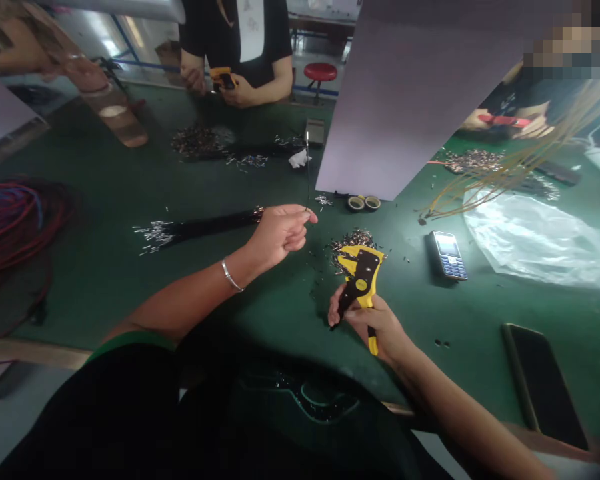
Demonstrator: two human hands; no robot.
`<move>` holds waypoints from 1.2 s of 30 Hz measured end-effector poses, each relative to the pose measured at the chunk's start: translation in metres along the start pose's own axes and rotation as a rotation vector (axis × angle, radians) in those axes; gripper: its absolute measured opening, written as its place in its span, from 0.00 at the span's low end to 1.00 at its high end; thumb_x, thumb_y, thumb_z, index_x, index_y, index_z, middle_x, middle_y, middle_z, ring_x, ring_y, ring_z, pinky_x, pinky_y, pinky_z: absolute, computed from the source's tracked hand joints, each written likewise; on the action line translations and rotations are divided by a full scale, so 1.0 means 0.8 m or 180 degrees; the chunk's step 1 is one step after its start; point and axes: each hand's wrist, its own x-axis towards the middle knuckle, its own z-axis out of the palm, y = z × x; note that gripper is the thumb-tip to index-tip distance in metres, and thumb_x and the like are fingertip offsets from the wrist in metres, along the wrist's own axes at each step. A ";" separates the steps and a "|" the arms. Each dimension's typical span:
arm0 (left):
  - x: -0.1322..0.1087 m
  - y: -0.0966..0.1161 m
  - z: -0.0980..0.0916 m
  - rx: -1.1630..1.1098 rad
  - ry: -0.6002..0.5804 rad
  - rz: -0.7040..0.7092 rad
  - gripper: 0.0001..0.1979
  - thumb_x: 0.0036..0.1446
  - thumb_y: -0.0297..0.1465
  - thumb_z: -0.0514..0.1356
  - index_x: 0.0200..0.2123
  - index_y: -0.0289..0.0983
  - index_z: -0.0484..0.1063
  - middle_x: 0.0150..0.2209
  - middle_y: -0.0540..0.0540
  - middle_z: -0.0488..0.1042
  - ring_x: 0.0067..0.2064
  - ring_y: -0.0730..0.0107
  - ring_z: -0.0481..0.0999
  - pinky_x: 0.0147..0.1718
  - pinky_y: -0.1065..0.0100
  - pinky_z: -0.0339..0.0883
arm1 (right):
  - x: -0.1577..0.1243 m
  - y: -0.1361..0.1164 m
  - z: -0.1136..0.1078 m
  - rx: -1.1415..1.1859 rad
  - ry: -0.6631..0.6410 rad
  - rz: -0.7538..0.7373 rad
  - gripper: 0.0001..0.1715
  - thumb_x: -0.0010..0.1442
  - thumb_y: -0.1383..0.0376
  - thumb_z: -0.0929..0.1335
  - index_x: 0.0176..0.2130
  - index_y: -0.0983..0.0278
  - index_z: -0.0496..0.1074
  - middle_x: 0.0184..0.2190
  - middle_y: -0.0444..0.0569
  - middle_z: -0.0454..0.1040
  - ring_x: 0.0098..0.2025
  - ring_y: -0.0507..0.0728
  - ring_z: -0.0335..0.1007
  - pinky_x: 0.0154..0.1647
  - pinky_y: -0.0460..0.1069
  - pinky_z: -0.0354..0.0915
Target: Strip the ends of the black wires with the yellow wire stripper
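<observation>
My left hand point(283, 233) is closed in a pinch on a thin black wire point(308, 177), which stands up from the fingertips and ends in a bright tip. Wrapped in my right hand point(367, 317) is a yellow and black wire stripper point(364, 277), its jaws pointing up and to the left. Behind the jaws lies a pile of small wire scraps point(357, 239). A bundle of black wires point(205, 223) with shiny ends stretches across the table to the left of my left hand, partly hidden by it.
A keypad phone point(449, 255), a smartphone point(545, 387) and a clear plastic bag point(535, 233) lie at right. Tape rolls point(364, 203) sit by a tall pale panel point(390, 100). Red and blue cables point(15, 227) are coiled at left. Co-workers' hands point(240, 90) hold tools across the table.
</observation>
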 end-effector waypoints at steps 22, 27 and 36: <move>-0.034 -0.028 0.020 0.0354 -0.0151 0.0716 0.07 0.59 0.34 0.60 0.34 0.36 0.75 0.14 0.58 0.54 0.15 0.82 0.54 0.16 0.72 0.51 | 0.036 -0.014 0.033 0.0262 0.0238 -0.0123 0.15 0.49 0.67 0.75 0.37 0.65 0.71 0.30 0.45 0.70 0.31 0.56 0.70 0.39 0.57 0.70; -0.038 -0.031 0.022 0.0328 -0.0147 0.0709 0.07 0.60 0.34 0.60 0.35 0.36 0.75 0.14 0.58 0.54 0.16 0.81 0.57 0.16 0.72 0.54 | 0.040 -0.006 0.041 0.0291 0.0210 -0.0119 0.16 0.48 0.67 0.75 0.37 0.65 0.70 0.28 0.44 0.69 0.29 0.56 0.69 0.35 0.56 0.71; -0.040 -0.027 0.026 0.0415 -0.0142 0.0867 0.09 0.61 0.35 0.59 0.35 0.36 0.74 0.14 0.59 0.53 0.16 0.80 0.61 0.19 0.71 0.62 | 0.038 -0.016 0.043 0.0077 0.0312 -0.0387 0.15 0.48 0.68 0.74 0.35 0.64 0.68 0.27 0.43 0.67 0.26 0.54 0.67 0.33 0.55 0.69</move>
